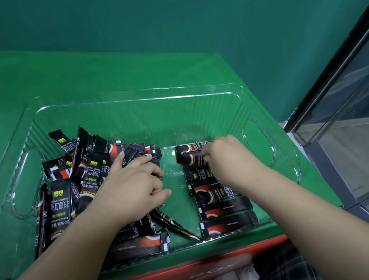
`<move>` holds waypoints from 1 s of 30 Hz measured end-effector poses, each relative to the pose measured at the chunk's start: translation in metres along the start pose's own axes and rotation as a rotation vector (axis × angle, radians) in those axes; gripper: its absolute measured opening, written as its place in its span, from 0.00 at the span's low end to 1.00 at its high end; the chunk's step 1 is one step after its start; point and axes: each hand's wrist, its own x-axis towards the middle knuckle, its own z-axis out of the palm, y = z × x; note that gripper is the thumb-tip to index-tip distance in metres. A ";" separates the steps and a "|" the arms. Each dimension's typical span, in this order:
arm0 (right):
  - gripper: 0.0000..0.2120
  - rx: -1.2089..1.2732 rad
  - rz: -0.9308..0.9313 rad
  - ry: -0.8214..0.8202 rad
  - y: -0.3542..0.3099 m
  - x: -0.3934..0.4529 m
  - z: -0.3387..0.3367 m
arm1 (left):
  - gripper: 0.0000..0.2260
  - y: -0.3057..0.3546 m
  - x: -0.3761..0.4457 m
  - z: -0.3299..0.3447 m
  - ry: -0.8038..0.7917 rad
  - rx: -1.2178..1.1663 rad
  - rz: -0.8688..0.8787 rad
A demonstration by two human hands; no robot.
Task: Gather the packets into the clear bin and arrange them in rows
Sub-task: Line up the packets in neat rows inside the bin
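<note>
Black coffee packets (83,180) heaped left, rowed right, inside clear bin (138,98).

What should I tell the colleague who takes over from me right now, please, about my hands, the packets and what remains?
Left hand: curled on packets at the edge of the loose pile in the left half of the clear bin.
Right hand: pinching a packet near the far end of the row.
Done: every packet in view is inside the bin; one row of about seven lies crosswise on the right.
Left: set this packet down, then sort the jumbled pile into further rows.
</note>
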 end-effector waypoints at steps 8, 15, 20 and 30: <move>0.15 -0.014 0.173 0.066 0.001 0.044 0.005 | 0.22 -0.001 -0.001 0.000 -0.007 -0.007 0.011; 0.16 0.050 0.095 0.087 -0.006 0.029 0.029 | 0.22 -0.002 0.000 0.002 0.005 -0.007 0.020; 0.12 0.016 0.091 0.046 -0.004 0.033 0.037 | 0.22 -0.002 0.000 0.003 0.000 0.002 0.021; 0.16 0.388 -0.131 -0.506 -0.040 -0.042 0.009 | 0.22 -0.004 0.003 0.006 0.038 0.015 0.017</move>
